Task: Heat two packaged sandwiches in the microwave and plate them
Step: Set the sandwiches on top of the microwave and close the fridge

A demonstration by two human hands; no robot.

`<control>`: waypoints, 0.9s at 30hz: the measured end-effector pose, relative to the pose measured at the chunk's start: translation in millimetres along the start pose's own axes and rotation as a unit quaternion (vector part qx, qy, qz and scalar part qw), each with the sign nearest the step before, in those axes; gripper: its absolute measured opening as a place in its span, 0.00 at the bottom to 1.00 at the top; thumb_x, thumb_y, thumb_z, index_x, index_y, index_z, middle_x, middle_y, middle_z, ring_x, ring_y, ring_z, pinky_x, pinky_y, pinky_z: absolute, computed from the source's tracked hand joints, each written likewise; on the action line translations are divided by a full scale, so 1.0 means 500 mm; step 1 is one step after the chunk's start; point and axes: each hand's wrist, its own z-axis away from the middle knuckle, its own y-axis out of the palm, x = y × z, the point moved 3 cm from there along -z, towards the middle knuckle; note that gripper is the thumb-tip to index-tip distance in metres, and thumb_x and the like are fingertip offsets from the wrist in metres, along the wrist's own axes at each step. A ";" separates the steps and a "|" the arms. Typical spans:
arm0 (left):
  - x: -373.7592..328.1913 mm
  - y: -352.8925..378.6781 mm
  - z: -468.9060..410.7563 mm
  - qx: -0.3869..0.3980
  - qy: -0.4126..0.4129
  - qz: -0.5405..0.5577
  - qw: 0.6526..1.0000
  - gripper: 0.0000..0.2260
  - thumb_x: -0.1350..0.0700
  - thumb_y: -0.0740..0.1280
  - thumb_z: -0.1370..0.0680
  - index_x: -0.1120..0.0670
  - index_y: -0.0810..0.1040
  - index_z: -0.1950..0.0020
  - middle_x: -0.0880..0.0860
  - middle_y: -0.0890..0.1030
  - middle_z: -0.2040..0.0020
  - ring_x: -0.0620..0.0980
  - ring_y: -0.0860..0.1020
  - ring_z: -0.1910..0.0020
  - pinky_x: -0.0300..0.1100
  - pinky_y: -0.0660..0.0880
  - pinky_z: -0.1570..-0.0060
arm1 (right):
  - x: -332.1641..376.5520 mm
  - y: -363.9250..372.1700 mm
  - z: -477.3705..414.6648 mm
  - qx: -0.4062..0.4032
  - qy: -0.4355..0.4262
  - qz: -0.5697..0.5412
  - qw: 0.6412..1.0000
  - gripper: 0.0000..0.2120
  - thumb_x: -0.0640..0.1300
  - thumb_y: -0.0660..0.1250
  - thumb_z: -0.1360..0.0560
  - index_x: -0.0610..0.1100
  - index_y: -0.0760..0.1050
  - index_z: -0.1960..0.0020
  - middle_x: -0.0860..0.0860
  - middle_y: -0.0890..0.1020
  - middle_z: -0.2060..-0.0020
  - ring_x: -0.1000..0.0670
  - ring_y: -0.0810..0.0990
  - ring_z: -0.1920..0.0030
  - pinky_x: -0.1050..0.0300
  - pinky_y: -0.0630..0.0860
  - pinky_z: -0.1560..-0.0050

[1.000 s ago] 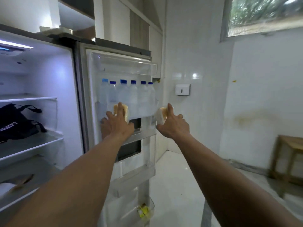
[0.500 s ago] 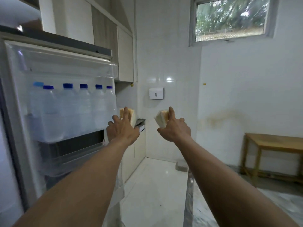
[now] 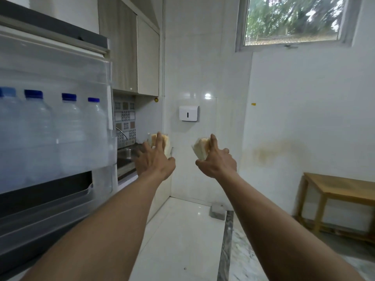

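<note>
Head view: both arms stretched forward at chest height. Left hand grips a pale packaged sandwich wedge in clear wrap, fingers curled over it. Right hand grips a second wrapped sandwich wedge the same way. Open fridge door with clear blue-capped water bottles stands at left; white wall dispenser ahead, wooden table at right.

Both arms reach forward. The left hand grips a sandwich and the right hand grips a second sandwich, the two held apart. Their wrapping is perhaps clear film, though blur hides it. Blue-capped water bottles line the open fridge door at left. A white dispenser hangs on the wall above.
</note>
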 end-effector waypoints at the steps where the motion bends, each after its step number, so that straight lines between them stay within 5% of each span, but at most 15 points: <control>1: -0.003 0.018 -0.019 0.002 -0.002 0.001 1.000 0.39 0.38 0.62 0.25 0.41 0.43 0.22 0.60 0.59 0.27 0.65 0.69 0.36 0.57 0.72 0.40 | -0.002 0.015 -0.025 -0.001 -0.001 0.000 1.000 0.47 0.59 0.68 0.29 0.57 0.40 0.21 0.38 0.71 0.39 0.36 0.75 0.43 0.49 0.67 0.51; 27: -0.026 0.427 -0.579 -0.022 -0.022 -0.027 0.999 0.39 0.39 0.64 0.26 0.44 0.46 0.21 0.62 0.64 0.32 0.63 0.70 0.40 0.55 0.73 0.45 | -0.022 0.347 -0.670 0.015 -0.052 -0.041 0.998 0.48 0.60 0.68 0.28 0.58 0.39 0.21 0.39 0.71 0.40 0.37 0.75 0.44 0.45 0.73 0.46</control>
